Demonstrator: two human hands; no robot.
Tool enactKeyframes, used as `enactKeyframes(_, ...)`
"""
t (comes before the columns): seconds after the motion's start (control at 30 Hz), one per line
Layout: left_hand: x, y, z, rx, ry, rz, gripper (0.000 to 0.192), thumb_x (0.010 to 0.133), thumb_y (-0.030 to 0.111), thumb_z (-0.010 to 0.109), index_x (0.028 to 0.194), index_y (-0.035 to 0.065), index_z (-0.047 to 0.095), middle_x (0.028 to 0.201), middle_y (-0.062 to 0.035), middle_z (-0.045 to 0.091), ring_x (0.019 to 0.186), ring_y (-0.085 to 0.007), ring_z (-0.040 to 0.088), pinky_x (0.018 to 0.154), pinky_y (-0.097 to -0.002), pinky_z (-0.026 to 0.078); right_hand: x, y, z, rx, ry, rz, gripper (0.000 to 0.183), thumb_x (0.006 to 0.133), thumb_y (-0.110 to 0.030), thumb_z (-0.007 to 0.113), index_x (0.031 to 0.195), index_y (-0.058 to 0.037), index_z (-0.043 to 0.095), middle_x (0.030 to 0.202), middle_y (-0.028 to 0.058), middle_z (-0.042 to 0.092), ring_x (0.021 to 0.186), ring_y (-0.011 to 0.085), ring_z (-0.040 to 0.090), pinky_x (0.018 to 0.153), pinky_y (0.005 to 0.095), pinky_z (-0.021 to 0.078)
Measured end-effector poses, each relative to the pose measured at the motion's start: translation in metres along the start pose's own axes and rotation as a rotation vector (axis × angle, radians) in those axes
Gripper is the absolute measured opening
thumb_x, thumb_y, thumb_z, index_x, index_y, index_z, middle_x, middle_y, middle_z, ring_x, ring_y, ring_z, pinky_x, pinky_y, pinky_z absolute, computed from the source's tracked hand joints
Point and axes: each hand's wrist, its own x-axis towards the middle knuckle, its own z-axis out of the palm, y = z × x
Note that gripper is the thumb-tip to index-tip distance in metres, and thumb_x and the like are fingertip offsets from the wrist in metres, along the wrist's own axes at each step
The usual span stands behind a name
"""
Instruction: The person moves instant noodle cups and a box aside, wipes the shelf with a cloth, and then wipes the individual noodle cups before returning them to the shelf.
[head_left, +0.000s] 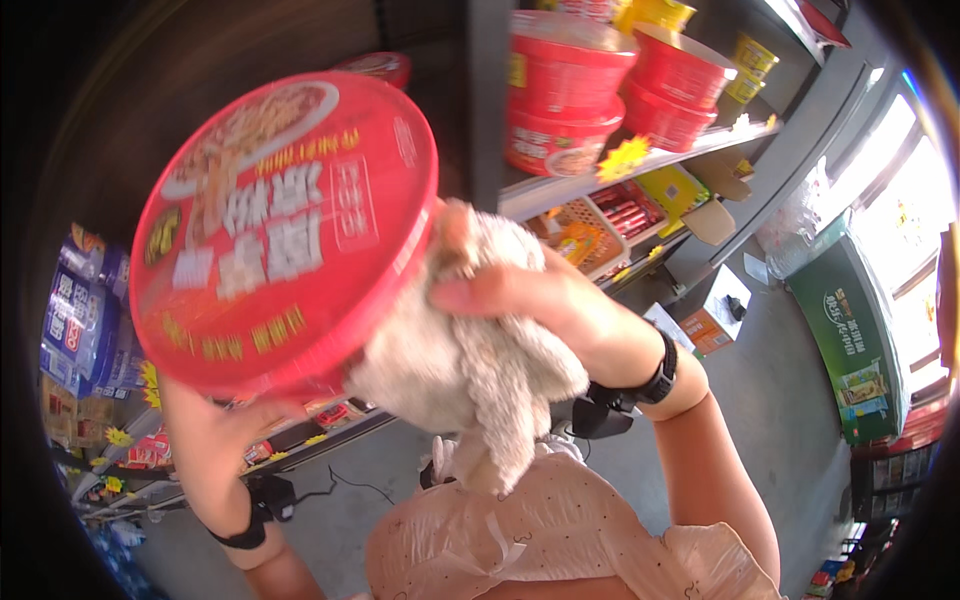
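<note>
A large round red instant-food tub (285, 232), its printed lid facing the camera, is held up close before me at the left. Beneath it is my left hand (232, 442), with its fingers mostly hidden behind the tub. My right hand (517, 300) grips a bunched, fluffy greyish-white cloth (487, 360), which lies against the tub's side and hangs down over my front. Both wrists wear black straps with small devices.
Red tubs (566, 97) stand stacked on a shelf (555, 195) at upper right, with baskets (585, 236) of packets below. Blue packs (75, 322) fill the left shelf. A white box (720, 307) and a green-covered chest (855, 330) stand on the floor at right.
</note>
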Motion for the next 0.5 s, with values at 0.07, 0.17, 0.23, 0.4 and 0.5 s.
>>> enactKeyframes(0.07,-0.011,0.033,0.039,-0.056,0.051,-0.099,0.062,0.047,-0.006,0.081,0.103,-0.0049,0.055,0.097,-0.0112,0.064,0.09,-0.0174,0.061,0.073,-0.0295,0.05,-0.037,-0.012,-0.016,0.004,0.044,0.048,0.045,0.08,-0.016,0.058,0.122,-0.0059,0.044,0.107,0.0052,0.057,0.096,0.0126,0.055,0.082,0.026,0.0445)
enactKeyframes(0.17,-0.023,0.048,0.084,0.056,-0.189,0.011,0.069,0.044,-0.002,0.083,0.106,-0.0053,0.054,0.098,-0.0099,0.065,0.094,-0.0188,0.061,0.081,-0.0317,0.048,-0.096,-0.032,-0.043,-0.006,0.211,0.148,0.056,0.072,-0.01,0.055,0.126,0.0027,0.042,0.116,0.0118,0.055,0.107,0.0188,0.053,0.095,0.0295,0.0389)
enactKeyframes(0.23,-0.006,0.065,0.141,0.136,-0.129,0.3,0.087,0.046,0.023,0.089,0.12,0.0011,0.049,0.093,-0.0112,0.065,0.081,-0.0186,0.065,0.075,-0.031,0.051,-0.138,-0.042,-0.073,-0.067,0.419,0.146,0.052,0.069,-0.009,0.053,0.119,0.003,0.046,0.114,0.0138,0.055,0.106,0.0216,0.054,0.095,0.031,0.0396)
enactKeyframes(0.4,0.027,0.093,0.271,-0.065,-0.341,0.299,0.113,0.049,0.042,0.085,0.138,0.0056,0.026,0.096,-0.0165,0.063,0.087,-0.0312,0.064,0.078,-0.038,0.05,-0.23,-0.08,-0.132,-0.016,0.711,-0.203,0.045,0.075,-0.008,0.046,0.119,0.0004,0.045,0.115,0.0145,0.054,0.107,0.0256,0.053,0.097,0.0351,0.039)
enactKeyframes(0.5,0.051,0.113,0.348,-0.191,-0.328,0.442,0.106,0.056,0.037,0.083,0.138,0.0049,0.025,0.103,-0.0204,0.06,0.094,-0.0333,0.061,0.077,-0.0373,0.048,-0.269,-0.107,-0.188,-0.004,0.739,-0.327,0.042,0.075,-0.006,0.047,0.116,-0.0016,0.046,0.112,0.0167,0.056,0.103,0.0288,0.056,0.093,0.0375,0.0442)
